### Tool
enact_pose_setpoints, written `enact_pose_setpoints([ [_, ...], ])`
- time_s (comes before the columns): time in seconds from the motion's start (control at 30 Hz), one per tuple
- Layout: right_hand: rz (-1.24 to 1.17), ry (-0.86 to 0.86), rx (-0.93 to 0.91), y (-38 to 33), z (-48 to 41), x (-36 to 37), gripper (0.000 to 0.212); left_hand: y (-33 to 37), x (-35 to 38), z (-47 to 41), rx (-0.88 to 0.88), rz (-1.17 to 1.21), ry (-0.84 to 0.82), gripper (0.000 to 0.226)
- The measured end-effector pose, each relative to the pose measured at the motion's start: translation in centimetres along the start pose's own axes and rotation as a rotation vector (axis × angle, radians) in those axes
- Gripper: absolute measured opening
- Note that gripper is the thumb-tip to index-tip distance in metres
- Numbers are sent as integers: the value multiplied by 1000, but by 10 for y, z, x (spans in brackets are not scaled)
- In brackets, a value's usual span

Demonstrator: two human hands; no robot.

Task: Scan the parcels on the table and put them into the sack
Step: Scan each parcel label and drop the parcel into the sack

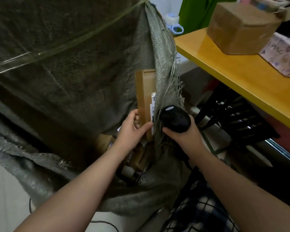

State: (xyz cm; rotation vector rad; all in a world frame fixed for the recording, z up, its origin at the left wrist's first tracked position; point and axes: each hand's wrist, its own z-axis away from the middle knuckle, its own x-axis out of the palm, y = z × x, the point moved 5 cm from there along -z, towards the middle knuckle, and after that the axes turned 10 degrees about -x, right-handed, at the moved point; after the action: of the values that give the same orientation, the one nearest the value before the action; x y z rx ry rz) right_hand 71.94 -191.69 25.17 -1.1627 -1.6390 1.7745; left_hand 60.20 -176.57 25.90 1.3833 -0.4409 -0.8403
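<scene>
Sack (60,67) coarse woven | left hand (131,129) fingers grip flat cardboard parcel (145,101) | right hand (182,133) clasps rounded black scanner (174,118)

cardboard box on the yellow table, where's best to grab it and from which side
Grip the cardboard box across its two upright side faces, coming from above on the table's near edge. It sits tilted, flat sides exposed; a printed parcel crowds its right.
</scene>
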Motion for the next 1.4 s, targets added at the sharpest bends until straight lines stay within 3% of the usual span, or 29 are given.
enact_pose_setpoints([
  [0.13,43,155,-94,6,11,-1,53,-3,-3,18,-62,94,-31,40],
  [0.23,148,172,-141,-5,9,-17,48,-5,-10,24,-77,46,-29,43],
  [0.53,580,165,-231,-62,14,-128,56,-32,-39,-7,-237,-708,163,49],
  [0.6,698,119,-255,-74,13,-134,54,-32,-36,-14,-254,-781,175,51],
  [0.73,817,53,-256,-84,16,-133,47,-24,-3,-21,-302,-699,76,57],
  [0.93,728,68,-228,-77,21,-117,44,-25,45,-28,-389,-426,-55,58],
  [1.07,559,121,-137,-64,17,-108,39,-5,51,-23,-274,-512,47,57],
  [1.2,465,106,-90,-56,19,-101,32,44,44,0,44,-450,163,45],
  [1.4,531,235,-178,-73,51,-150,33,119,84,32,375,-411,52,32],
])
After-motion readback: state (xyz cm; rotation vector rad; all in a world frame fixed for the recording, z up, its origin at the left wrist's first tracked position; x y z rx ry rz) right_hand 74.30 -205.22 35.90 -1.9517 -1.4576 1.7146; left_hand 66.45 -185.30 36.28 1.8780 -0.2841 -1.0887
